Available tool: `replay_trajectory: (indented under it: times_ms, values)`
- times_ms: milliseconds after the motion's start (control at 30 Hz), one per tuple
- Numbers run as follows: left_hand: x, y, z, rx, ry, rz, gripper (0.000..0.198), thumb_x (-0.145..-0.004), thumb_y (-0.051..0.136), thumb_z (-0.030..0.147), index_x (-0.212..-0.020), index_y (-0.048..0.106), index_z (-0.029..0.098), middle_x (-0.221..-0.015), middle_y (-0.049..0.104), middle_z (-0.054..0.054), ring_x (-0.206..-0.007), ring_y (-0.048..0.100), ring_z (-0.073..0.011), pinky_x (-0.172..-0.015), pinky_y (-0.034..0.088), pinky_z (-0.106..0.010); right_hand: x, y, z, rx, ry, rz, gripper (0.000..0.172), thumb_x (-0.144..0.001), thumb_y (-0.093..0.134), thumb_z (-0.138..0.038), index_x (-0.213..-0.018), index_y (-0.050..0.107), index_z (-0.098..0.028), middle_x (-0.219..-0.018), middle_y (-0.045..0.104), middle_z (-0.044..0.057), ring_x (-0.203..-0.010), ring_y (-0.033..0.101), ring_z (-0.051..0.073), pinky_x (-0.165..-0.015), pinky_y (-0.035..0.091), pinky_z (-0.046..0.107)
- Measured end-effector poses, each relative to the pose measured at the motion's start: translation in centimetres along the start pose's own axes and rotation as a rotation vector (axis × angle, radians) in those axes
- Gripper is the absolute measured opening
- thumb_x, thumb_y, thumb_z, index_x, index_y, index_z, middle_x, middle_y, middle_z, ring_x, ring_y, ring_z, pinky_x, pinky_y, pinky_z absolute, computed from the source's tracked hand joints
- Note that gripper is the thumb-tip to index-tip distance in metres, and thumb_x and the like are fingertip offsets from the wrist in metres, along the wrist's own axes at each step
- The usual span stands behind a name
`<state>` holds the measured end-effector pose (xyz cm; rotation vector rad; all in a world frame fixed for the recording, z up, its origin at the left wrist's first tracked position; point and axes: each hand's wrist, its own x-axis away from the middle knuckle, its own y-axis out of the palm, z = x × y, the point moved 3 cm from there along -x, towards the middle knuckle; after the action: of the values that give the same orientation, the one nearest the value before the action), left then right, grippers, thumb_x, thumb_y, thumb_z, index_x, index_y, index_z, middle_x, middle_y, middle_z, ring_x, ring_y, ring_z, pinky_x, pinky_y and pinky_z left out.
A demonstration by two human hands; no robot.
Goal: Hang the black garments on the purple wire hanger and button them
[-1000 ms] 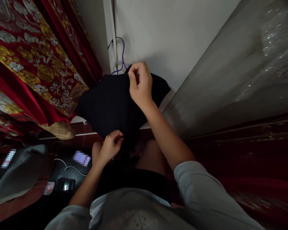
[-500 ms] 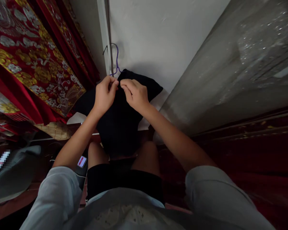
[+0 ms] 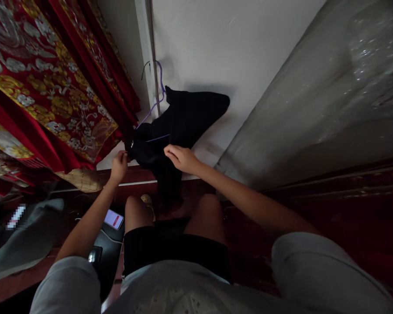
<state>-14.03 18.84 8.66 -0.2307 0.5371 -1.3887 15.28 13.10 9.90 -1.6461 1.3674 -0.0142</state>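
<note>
A black garment [image 3: 196, 115], perhaps a top, hangs on a purple hanger [image 3: 161, 74] against the white wall. The hanger's hook loops around a thin upright pipe, and its lower bar shows across the garment's opening. My left hand [image 3: 119, 166] pinches the garment's left edge, beside a small white mark on the cloth. My right hand [image 3: 181, 158] is closed at the front of the garment, with its fingers pressed together on the dark cloth. Exactly what lies between the right fingertips is hard to see.
Red curtains [image 3: 68, 87] with gold and silver patterns hang on the left. Grey plastic-wrapped material [image 3: 291, 109] leans at the right. A lit phone [image 3: 113, 219] rests on a dark surface by my left knee. A beige clog [image 3: 147, 201] is on my foot.
My hands have moved apart and down from the garment's top, the left going furthest left. The cloth is now pulled open, showing the hanger's bar.
</note>
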Motion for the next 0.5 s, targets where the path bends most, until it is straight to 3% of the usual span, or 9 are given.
replay_trajectory:
  times_ms: [100,167,233,333,400,500]
  values:
    - [-1.6,-0.1,1.2,-0.229,0.336,0.043,0.01,-0.093,0.057,0.027,-0.093,0.063,0.02,-0.108,0.068,-0.014,-0.109,0.065,-0.0286,-0.106,0.047,-0.043,0.6,-0.2,0.7,-0.059,0.072,0.028,0.019,-0.104,0.041,-0.033,-0.095,0.052,-0.02,-0.089,0.065,0.004,-0.076,0.059,0.016,-0.073,0.04,0.029]
    - [-3.6,-0.6,1.3,-0.122,0.421,0.073,0.013,-0.095,0.057,0.032,-0.095,0.061,0.02,-0.126,0.063,-0.017,-0.126,0.059,-0.0299,-0.116,0.041,-0.045,1.1,-0.3,0.9,-0.074,0.11,0.02,0.019,-0.103,0.041,-0.035,-0.095,0.051,-0.021,-0.084,0.062,0.003,-0.07,0.055,0.015,-0.071,0.038,0.028]
    - [-5.4,-0.4,0.5,0.136,0.33,-0.012,0.019,-0.096,0.057,0.04,-0.097,0.058,0.02,-0.124,0.064,-0.015,-0.125,0.061,-0.0287,-0.115,0.043,-0.047,1.5,-0.4,1.0,-0.094,0.145,-0.023,0.019,-0.103,0.041,-0.036,-0.095,0.05,-0.021,-0.08,0.058,0.001,-0.067,0.053,0.014,-0.069,0.037,0.028]
    - [-6.6,1.3,-1.2,0.536,0.034,-0.135,0.029,-0.094,0.061,0.05,-0.097,0.052,0.022,-0.103,0.066,-0.008,-0.101,0.071,-0.0239,-0.102,0.052,-0.046,1.7,-0.2,0.5,-0.127,0.167,-0.111,0.019,-0.103,0.041,-0.036,-0.096,0.051,-0.021,-0.078,0.057,0.0,-0.067,0.052,0.014,-0.069,0.037,0.027]
    - [-6.7,2.3,-1.6,0.693,-0.019,-0.066,0.033,-0.092,0.065,0.052,-0.096,0.05,0.023,-0.098,0.064,-0.004,-0.092,0.071,-0.0198,-0.097,0.054,-0.04,1.5,0.0,-0.1,-0.134,0.154,-0.162,0.019,-0.103,0.04,-0.035,-0.097,0.051,-0.021,-0.083,0.06,0.001,-0.072,0.056,0.015,-0.073,0.038,0.028]
    - [-7.2,2.9,-1.1,0.754,0.059,0.05,0.032,-0.092,0.068,0.051,-0.094,0.052,0.023,-0.1,0.063,-0.004,-0.095,0.068,-0.018,-0.092,0.053,-0.032,1.2,0.3,-1.6,-0.142,0.113,-0.214,0.019,-0.104,0.039,-0.034,-0.099,0.053,-0.021,-0.091,0.063,0.003,-0.078,0.059,0.016,-0.077,0.039,0.029]
